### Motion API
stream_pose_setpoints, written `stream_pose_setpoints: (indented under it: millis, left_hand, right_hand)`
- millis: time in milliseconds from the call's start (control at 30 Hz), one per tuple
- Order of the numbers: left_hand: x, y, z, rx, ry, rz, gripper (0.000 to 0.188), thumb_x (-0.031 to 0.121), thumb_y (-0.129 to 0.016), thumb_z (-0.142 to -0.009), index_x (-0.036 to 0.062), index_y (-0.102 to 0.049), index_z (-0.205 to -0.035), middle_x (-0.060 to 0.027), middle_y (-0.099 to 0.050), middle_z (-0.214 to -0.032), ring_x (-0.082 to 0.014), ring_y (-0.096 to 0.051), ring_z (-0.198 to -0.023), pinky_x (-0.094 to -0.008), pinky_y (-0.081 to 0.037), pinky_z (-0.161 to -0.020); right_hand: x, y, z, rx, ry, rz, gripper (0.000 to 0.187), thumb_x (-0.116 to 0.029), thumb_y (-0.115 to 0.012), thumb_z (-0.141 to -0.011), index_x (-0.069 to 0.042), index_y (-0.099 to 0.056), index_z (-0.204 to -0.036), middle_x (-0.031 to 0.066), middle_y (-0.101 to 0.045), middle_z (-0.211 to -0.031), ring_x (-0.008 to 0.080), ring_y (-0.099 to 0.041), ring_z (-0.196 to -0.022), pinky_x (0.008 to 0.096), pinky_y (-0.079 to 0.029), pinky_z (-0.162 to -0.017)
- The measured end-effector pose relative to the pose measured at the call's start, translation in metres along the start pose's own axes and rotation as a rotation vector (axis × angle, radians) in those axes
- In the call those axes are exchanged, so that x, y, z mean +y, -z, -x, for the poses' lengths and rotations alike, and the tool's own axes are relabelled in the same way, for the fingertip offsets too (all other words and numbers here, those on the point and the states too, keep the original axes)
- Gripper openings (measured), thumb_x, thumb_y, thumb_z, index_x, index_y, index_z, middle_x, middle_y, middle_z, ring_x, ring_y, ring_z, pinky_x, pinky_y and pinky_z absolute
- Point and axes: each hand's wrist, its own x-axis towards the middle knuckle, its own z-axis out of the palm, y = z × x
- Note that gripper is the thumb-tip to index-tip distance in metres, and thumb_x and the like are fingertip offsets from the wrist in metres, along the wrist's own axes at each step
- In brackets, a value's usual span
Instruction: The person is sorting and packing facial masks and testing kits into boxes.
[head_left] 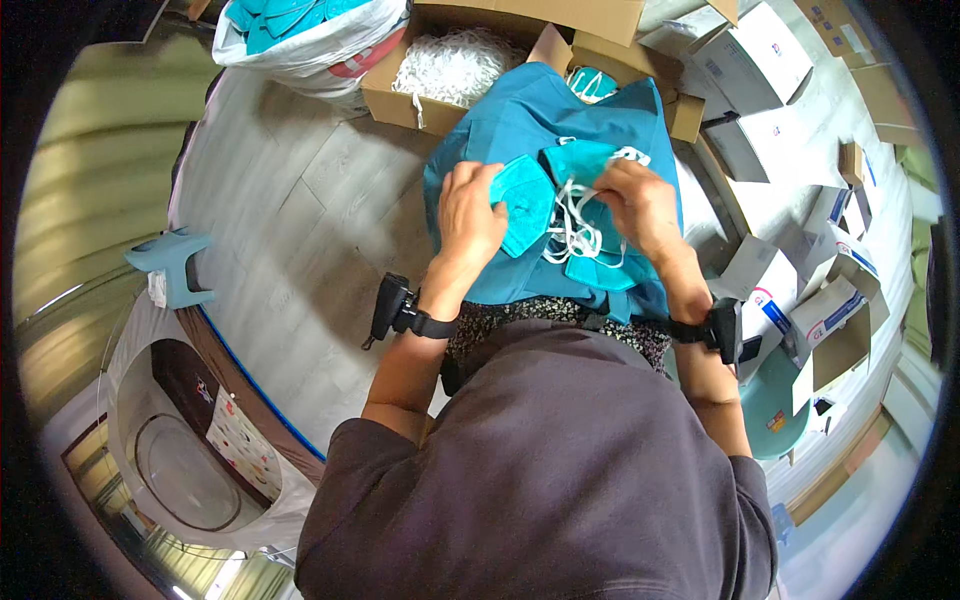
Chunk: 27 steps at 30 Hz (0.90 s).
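On my lap lies a blue cloth (470,285), like an apron. My left hand (468,217) is closed on the left edge of a teal folded face mask (524,208), holding it above the cloth. My right hand (643,207) is closed, fingers bent down at the white elastic straps (574,232) beside another teal mask (575,158). Exactly what its fingertips grip is partly hidden. A further teal mask (605,272) lies lower on the cloth, under the looped straps.
Ahead stand a white bag (290,62) of teal masks, a carton with white elastic straps (455,68), and a smaller carton with masks (592,84). White boxes (760,60) lie scattered at right. A blue stool (172,268) is at left, near a mesh-sided fabric enclosure (190,470).
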Motion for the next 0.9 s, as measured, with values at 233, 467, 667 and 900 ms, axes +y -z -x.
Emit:
stream_pose_setpoints:
  millis: [233, 467, 667, 900]
  left_hand:
    - [0.054, -0.014, -0.025, -0.332, 0.444, 1.084, 0.032, 0.032, -0.062, -0.097, 0.0009, -0.067, -0.100, -0.0056, -0.070, -0.089, -0.0097, -0.063, -0.076, -0.0225, -0.047, -0.064]
    - [0.067, -0.026, -0.020, -0.361, 0.296, 1.067, 0.035, 0.033, -0.062, -0.097, 0.0014, -0.069, -0.083, -0.0016, -0.065, -0.067, -0.0051, -0.055, -0.058, -0.0238, -0.043, -0.051]
    - [0.096, -0.011, 0.006, -0.167, 0.173, 0.950, 0.046, 0.028, -0.065, -0.095, 0.0020, -0.057, -0.059, 0.0034, -0.051, -0.054, -0.0027, -0.041, -0.053, -0.0261, -0.034, -0.047]
    - [0.062, -0.026, 0.002, -0.146, 0.430, 1.054, 0.049, 0.038, -0.045, -0.104, -0.0003, -0.063, -0.078, -0.0055, -0.063, -0.069, -0.0094, -0.056, -0.064, -0.0273, -0.041, -0.058]
  right_hand:
    - [-0.011, 0.029, 0.010, 0.235, 0.134, -0.046, 0.021, 0.003, -0.073, -0.067, -0.008, -0.071, -0.085, 0.0076, -0.057, -0.073, 0.0262, -0.060, -0.068, 0.0347, -0.048, -0.061]
    - [-0.010, 0.024, 0.016, 0.309, -0.257, -0.424, 0.003, 0.000, -0.068, -0.084, -0.003, -0.068, -0.087, 0.0051, -0.064, -0.077, 0.0116, -0.058, -0.067, 0.0261, -0.046, -0.061]
    - [0.083, -0.009, 0.017, 0.784, -0.638, -0.873, 0.010, -0.009, -0.063, -0.092, -0.004, -0.062, -0.084, 0.0009, -0.061, -0.070, 0.0076, -0.053, -0.059, 0.0211, -0.043, -0.056]
    - [0.013, 0.041, 0.014, 0.316, -0.390, -0.875, 0.006, -0.009, -0.065, -0.092, -0.004, -0.066, -0.092, 0.0020, -0.066, -0.082, 0.0069, -0.056, -0.068, 0.0217, -0.045, -0.060]
